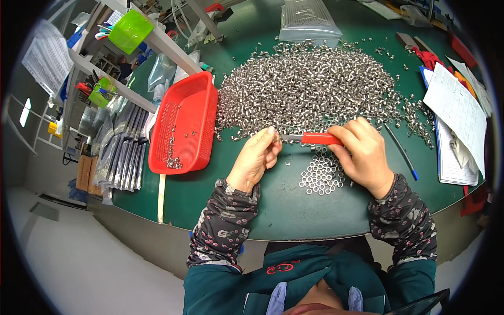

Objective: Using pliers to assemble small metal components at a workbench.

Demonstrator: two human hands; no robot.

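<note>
My right hand [365, 152] is closed round the red handle of a thin, flat-bladed tool [321, 138]; its exact kind is hard to make out. The tool's grey blade points left and reaches the fingertips of my left hand [255, 157]. That hand is closed in a pinch, and what sits between its thumb and fingers is too small and covered to name. Just beyond both hands spreads a big heap of small metal rings [310, 86]. A flat group of rings [321, 176] lies between my hands on the green tabletop [294, 215].
On the left stands a red perforated basket [207, 121] with several metal pieces inside. A blue-capped pen [403, 152] and a clipboard with papers [455, 121] lie on the right. A clear plastic bag [308, 21] sits at the back. Wrapped packs [123, 152] are stacked at far left.
</note>
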